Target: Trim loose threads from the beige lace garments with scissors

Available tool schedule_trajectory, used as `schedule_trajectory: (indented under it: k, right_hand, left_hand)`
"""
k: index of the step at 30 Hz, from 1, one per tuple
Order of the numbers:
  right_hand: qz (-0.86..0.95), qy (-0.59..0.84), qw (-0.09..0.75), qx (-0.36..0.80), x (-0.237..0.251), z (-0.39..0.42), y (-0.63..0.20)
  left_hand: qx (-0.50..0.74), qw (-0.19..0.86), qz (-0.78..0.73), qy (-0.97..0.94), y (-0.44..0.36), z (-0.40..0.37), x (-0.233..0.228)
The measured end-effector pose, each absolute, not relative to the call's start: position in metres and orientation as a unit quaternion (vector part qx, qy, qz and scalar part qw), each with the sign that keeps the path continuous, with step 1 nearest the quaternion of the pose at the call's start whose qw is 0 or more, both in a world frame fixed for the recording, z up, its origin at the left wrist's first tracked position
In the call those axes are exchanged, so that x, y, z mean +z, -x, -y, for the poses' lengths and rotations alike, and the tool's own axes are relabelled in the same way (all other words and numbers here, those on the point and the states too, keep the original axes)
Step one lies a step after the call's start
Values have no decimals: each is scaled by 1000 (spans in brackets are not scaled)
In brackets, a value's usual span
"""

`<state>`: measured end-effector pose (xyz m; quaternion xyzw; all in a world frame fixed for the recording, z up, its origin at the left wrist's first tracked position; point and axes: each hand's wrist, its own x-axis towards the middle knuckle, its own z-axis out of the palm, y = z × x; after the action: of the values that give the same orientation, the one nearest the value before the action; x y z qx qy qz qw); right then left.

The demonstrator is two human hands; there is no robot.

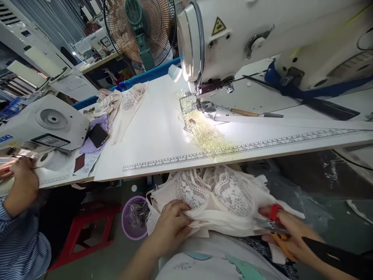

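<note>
A cream lace bra (233, 194) lies across my lap, just under the table's front edge. My left hand (175, 221) grips its lower band at the left, thumb and fingers closed on the fabric. In my right hand (291, 233) is a pair of small scissors (279, 237) with orange handles, its metal blades at the bra's right side. Some red material wraps one finger of that hand. Whether the blades touch the cloth cannot be made out.
The sewing machine (227, 39) stands lit above the white table (157, 128), with yellowish clear strips (204, 132) under its needle. More lace pieces (125, 101) lie left. A purple bin (135, 231) and red stool (87, 221) stand below. A co-worker's hand (25, 171) is far left.
</note>
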<state>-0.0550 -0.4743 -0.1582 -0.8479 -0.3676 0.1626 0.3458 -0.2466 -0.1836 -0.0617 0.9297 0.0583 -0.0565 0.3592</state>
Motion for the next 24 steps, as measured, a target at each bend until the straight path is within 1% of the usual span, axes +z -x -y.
schedule_trajectory:
  k: [2, 4, 8, 10, 12, 14, 17, 21, 24]
  right_hand:
    - [344, 833, 385, 196, -142, 478, 49]
    - [321, 829, 403, 216, -120, 477, 40]
    - [317, 803, 443, 241, -70, 447, 30]
    - [388, 721, 497, 288, -48, 418, 33]
    - [430, 626, 549, 348, -31, 387, 39]
    - [437, 561, 567, 416, -20, 361, 45]
    - [350, 512, 614, 489, -16, 339, 51]
    - [212, 557, 661, 457, -21, 335, 52]
    - [177, 579, 672, 426, -21, 340, 53]
  left_hand:
    - [-68, 363, -44, -928, 249, 174, -47]
    - [-67, 389, -44, -918, 250, 165, -30]
    - [-39, 538, -35, -841, 241, 161, 0]
    - [-32, 593, -17, -804, 231, 166, 7]
    - [-22, 605, -22, -796, 220, 173, 7]
    - [5, 585, -48, -809, 210, 179, 4]
    - [52, 537, -71, -839, 200, 185, -3]
    - [110, 460, -26, -881, 193, 189, -11]
    - [190, 341, -7, -921, 189, 190, -19]
